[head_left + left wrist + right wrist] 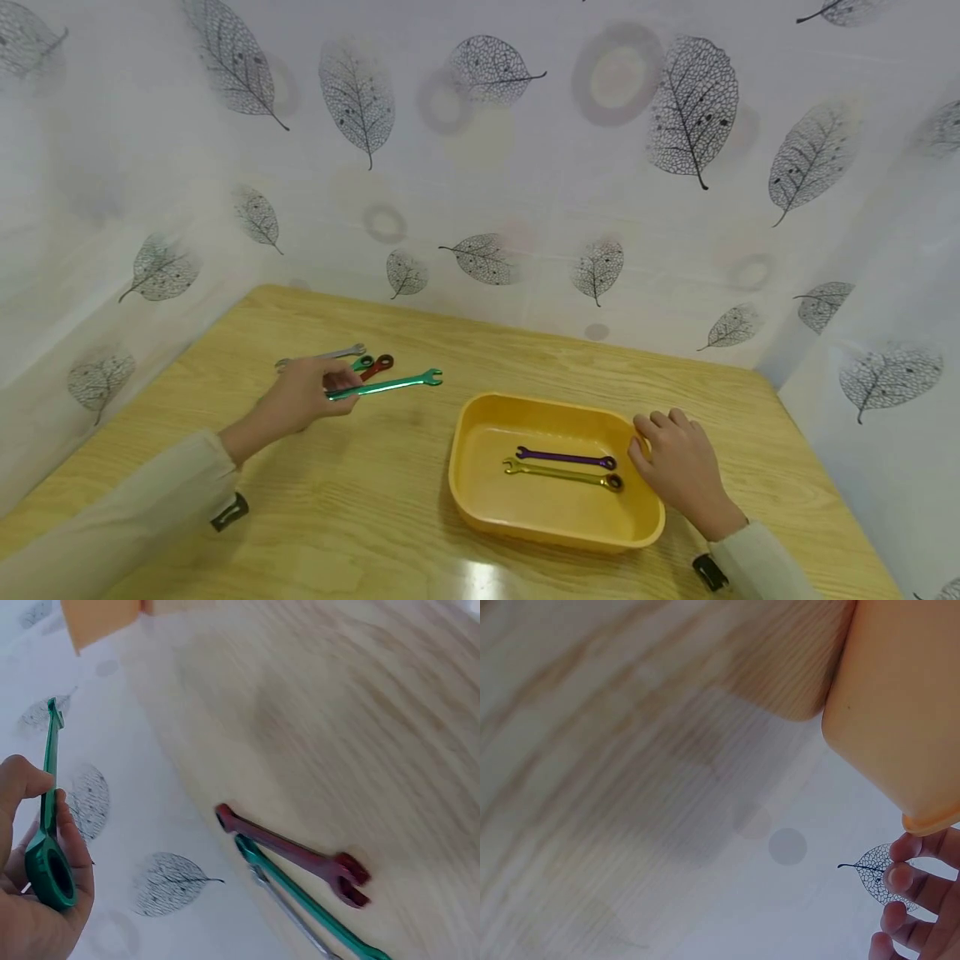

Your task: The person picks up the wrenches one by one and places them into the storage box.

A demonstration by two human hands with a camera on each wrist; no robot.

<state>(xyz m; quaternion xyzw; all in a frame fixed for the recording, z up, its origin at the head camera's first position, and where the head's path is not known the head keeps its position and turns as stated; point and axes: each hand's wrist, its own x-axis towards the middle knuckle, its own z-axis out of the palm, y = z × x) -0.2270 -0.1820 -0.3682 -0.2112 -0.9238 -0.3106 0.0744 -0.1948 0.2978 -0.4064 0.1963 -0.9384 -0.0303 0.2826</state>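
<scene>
My left hand (300, 398) pinches a green combination wrench (397, 384) between thumb and fingers, above the left side of the table. In the left wrist view, its ring end (51, 876) lies near the palm and its far end points away. Below are a red wrench (289, 849), a second green wrench (307, 900) and a silver wrench (292, 911). My right hand (686, 467) grips the right rim of a yellow plastic tub (555, 403), thumb on the inner side. Inside the tub lie a purple wrench (566, 457) and a gold wrench (558, 473), side by side.
The wood-grain table (375, 517) carries the tub right of centre and the loose wrenches at the back left. A white leaf-printed sheet (525, 183) rises behind the table and along both sides.
</scene>
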